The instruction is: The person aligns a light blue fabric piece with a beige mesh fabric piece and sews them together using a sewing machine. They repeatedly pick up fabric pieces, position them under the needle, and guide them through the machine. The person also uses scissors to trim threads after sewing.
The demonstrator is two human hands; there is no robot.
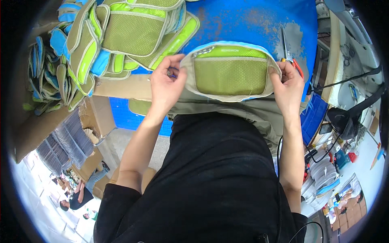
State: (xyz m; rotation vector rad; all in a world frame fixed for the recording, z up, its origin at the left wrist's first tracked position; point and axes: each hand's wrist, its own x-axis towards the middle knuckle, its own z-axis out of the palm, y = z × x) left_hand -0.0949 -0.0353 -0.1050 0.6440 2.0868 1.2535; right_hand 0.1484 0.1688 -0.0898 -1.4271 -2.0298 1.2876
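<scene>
A fabric pouch [231, 77] with olive mesh, a bright green strip, grey edging and a blue rim is stretched between my two hands, just above my lap. My left hand [167, 83] pinches its left end between thumb and fingers, and a ring shows on one finger. At the opposite end, my right hand [288, 85] grips the edging with the thumb in front. Just beyond the right hand lie scissors [287, 46] with red-orange handles, their blades pointing away from me. The hand partly covers the handles.
A large heap of similar green and blue fabric pieces [133, 32] fills the far left. The blue work surface [243, 20] has worn patches. Cardboard boxes [103, 115] stand at left, with bundled grey sheets [67, 141] below. At right are machine parts and cables. Other people appear in the background.
</scene>
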